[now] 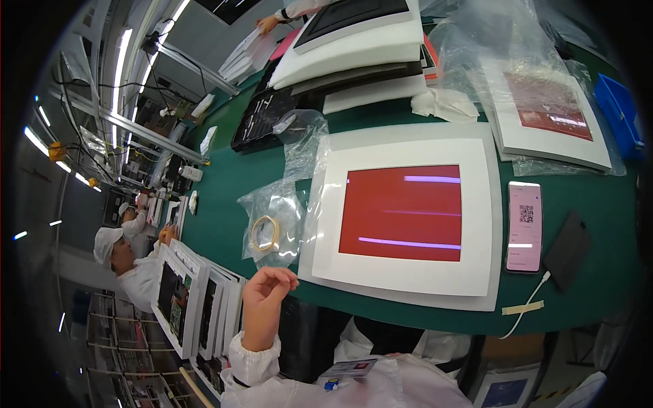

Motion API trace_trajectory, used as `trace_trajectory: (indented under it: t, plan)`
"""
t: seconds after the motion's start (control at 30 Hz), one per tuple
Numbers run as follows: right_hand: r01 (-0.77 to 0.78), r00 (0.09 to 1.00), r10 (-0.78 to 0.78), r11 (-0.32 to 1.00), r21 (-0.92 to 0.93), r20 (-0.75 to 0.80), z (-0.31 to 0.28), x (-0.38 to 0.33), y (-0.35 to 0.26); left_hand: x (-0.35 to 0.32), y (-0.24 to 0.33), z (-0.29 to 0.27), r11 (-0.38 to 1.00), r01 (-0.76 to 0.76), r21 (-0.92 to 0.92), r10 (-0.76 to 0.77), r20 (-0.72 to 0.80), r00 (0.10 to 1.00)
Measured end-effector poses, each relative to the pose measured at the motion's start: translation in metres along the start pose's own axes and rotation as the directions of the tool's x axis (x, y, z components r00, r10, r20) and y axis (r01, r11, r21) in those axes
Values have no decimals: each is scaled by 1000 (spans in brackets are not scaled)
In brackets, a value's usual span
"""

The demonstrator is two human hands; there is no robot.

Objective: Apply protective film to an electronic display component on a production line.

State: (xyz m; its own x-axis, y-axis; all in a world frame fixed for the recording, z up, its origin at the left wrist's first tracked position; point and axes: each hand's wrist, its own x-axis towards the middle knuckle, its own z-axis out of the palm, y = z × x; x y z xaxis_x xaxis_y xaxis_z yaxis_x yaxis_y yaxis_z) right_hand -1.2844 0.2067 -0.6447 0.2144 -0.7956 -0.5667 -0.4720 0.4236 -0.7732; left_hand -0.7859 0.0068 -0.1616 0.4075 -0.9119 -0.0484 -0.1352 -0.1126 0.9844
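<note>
My left hand (267, 299) is raised at the near edge of the table, left of a white-framed panel. Its fingers are curled in toward the thumb, and nothing shows between them. The panel (401, 275) lies flat, its dark screen covered in red film that reflects the lamps. Under it is a white foam sheet (490, 204). Just beyond my hand, a roll of yellowish tape (264, 233) rests on a crumpled clear plastic bag (289, 197). My right hand is out of view.
Stacked foam and panels (354, 61) stand at the back. At right are another red-filmed panel (507, 129) under plastic, a blue bin (619, 115), a lit phone (524, 228) and a dark slab (571, 251) with a white cable. Framed panels (197, 299) stand left, near a co-worker (132, 272).
</note>
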Motion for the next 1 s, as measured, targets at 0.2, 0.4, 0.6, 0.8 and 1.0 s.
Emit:
trace_trajectory:
  t: [0.2,0.4,0.6,0.8,1.0]
  plan:
    - [-2,999,2,1000,-2,-33,-22,-4,-17,13,-5,-20,994,54,92,-67,146,987]
    - [-51,993,48,998,-33,-109,-37,-16,-61,27,-43,16,956,-187,228,-42,733,679]
    - [-189,961,251,901,391,-113,-22,-12,-327,19,-94,27,675,-737,-30,379,871,312]
    - [-26,989,-19,955,296,145,-15,-30,-485,14,-106,17,746,-653,-132,439,835,333]
    - [559,723,-539,824,-94,-432,11,-2,-501,2,-109,16,831,-539,-136,420,789,449]
